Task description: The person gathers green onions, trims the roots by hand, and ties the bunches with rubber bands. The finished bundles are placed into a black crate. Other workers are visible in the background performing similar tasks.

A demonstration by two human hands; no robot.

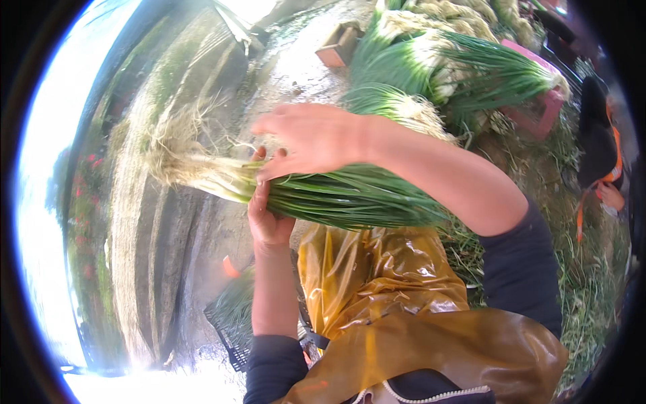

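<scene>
A bunch of green onions (353, 197) lies sideways across the front of me, its pale stems and tangled roots pointing left and its long leaves right. My left hand (272, 222) grips it from below, where white stems turn green, with fingertips showing at the upper side. Above the same spot is my right hand (315, 141), slightly blurred, its fingers apart and its thumb close to the left fingertips; whether it touches the stems is unclear.
More green onion bunches (429, 65) are piled at the upper right beside a pink crate (542, 116). A small brown box (338, 48) sits on wet ground. At lower left is a black crate (234, 343). A person's hand (611, 196) shows at the far right.
</scene>
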